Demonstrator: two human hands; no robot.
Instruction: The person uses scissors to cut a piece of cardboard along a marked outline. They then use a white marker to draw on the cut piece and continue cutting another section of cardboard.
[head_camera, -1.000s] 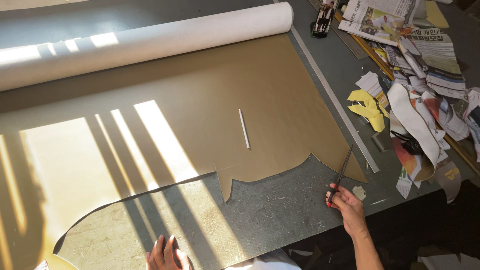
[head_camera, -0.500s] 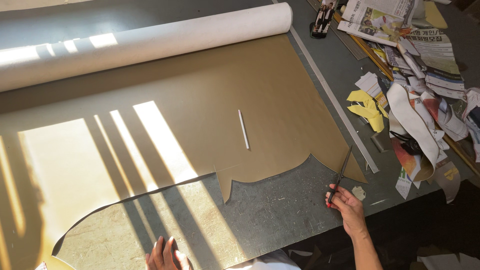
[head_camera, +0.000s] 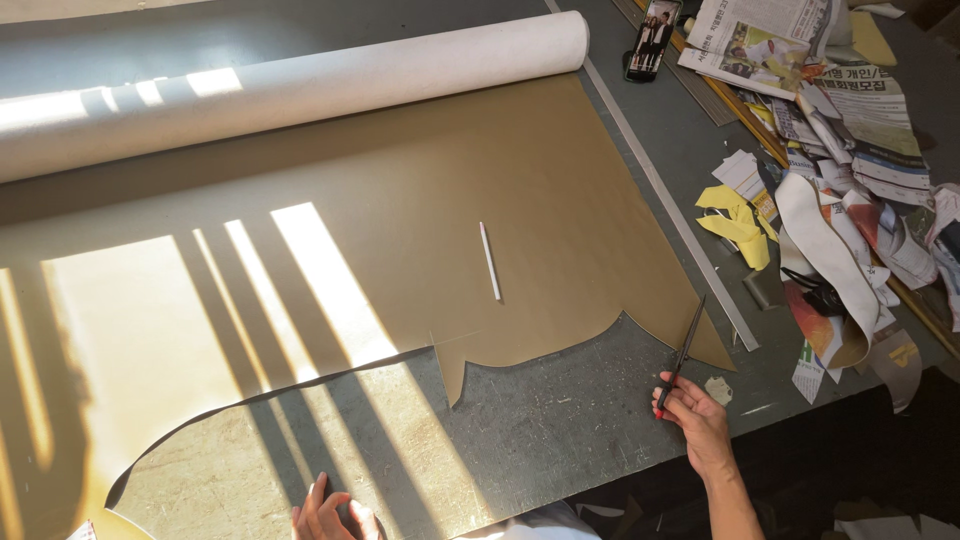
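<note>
- Grey, scuffed table (head_camera: 560, 440) fills the view; slatted sunlight falls in bars across its left half.
- Tan sheet (head_camera: 400, 230) lies flat over most of the table, fed from a white roll (head_camera: 290, 85) along the far edge. Its near edge is cut into a scalloped outline with a long curve running off to the left.
- White pencil (head_camera: 489, 261) lies loose on the sheet, near the middle, well apart from both hands.
- Long metal ruler (head_camera: 660, 190) runs diagonally beside the sheet's right edge.
- Right side of the table: a heap of newspaper scraps (head_camera: 850, 150), yellow offcuts (head_camera: 735, 215) and a curved white strip (head_camera: 825, 250). A phone (head_camera: 652, 40) lies at the far edge, just past the end of the roll.
- Right hand (head_camera: 695, 420) sits at the near right of the table, fingers curled closed around the handles of the scissors (head_camera: 682, 352). The blades look nearly closed and point away from the person, tip at the sheet's right corner, touching or just over its edge; I cannot tell which.
- Left hand (head_camera: 330, 515) is at the bottom edge of the view, only partly seen, fingers together and resting on bare table near the cut curve. It holds nothing that shows.
</note>
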